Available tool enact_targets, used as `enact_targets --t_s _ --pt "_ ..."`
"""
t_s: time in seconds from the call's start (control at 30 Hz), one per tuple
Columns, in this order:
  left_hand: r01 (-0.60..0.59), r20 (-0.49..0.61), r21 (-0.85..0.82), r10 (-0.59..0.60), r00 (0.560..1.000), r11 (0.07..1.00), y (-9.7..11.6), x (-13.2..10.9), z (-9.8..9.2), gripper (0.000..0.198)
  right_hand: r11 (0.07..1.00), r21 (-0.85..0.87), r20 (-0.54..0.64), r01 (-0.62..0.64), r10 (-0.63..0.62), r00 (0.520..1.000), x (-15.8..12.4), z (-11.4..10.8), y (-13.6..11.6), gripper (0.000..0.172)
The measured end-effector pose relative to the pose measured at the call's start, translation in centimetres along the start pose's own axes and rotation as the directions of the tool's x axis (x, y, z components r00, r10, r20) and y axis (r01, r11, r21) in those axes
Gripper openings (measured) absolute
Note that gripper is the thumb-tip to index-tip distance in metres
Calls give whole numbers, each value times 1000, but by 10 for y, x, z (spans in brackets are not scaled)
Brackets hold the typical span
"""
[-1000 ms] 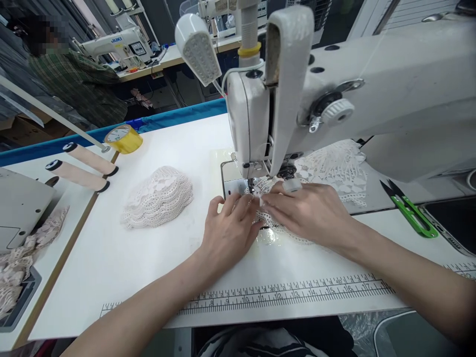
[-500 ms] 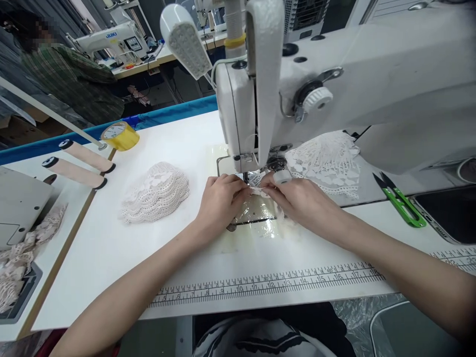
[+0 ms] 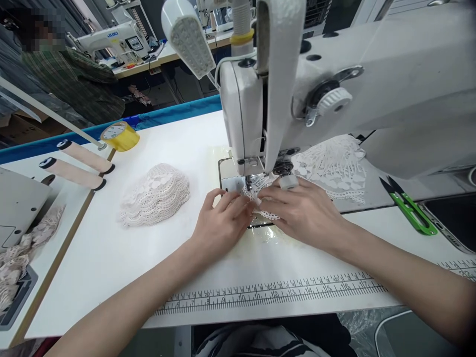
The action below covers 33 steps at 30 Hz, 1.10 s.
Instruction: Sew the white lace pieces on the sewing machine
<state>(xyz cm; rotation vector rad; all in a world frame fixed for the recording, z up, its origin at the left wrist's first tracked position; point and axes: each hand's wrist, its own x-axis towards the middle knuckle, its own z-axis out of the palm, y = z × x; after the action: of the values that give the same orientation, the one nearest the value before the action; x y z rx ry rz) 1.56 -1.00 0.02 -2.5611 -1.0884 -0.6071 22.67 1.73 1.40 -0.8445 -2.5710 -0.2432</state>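
From my remote seat I see the lace piece (image 3: 269, 215) at the presser foot (image 3: 248, 184). The right hand (image 3: 310, 210) rests its fingers on it, perhaps to keep it flat; the left hand (image 3: 222, 221) meets it opposite, likely steadying the edge — whether either pinches, I cannot tell. The lace stack (image 3: 158, 194) sits at left, the green snips (image 3: 413, 214) at right, presumably for easy reach.

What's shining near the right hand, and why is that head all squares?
Head view: light glints off what looks like clear film near the right hand; the head view also shows blocky squares over the head of a co-worker, probably added on purpose, and its lower-right corner goes dark.
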Motion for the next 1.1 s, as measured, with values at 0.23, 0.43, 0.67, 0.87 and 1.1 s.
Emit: enact_targets --t_s 0.23,0.43,0.67,0.87,1.1 --pt "-74 -15 92 76 997 993 5 -2 -6 21 1000 15 -12 22 -22 1000 2 1 1 33" --pt "-57 -41 97 61 997 994 4 -1 -5 18 999 14 -70 31 -30 997 4 2 0 34" --pt "-6 -14 90 7 1000 996 0 -1 0 21 998 -55 -83 39 -44 996 3 9 4 31" --pt "40 1 82 -40 999 996 -2 1 1 23 997 -64 -57 31 -35 998 3 13 6 22" --pt "-20 -30 117 24 999 993 1 1 -5 18 998 -43 -63 38 -41 997 0 11 0 22"
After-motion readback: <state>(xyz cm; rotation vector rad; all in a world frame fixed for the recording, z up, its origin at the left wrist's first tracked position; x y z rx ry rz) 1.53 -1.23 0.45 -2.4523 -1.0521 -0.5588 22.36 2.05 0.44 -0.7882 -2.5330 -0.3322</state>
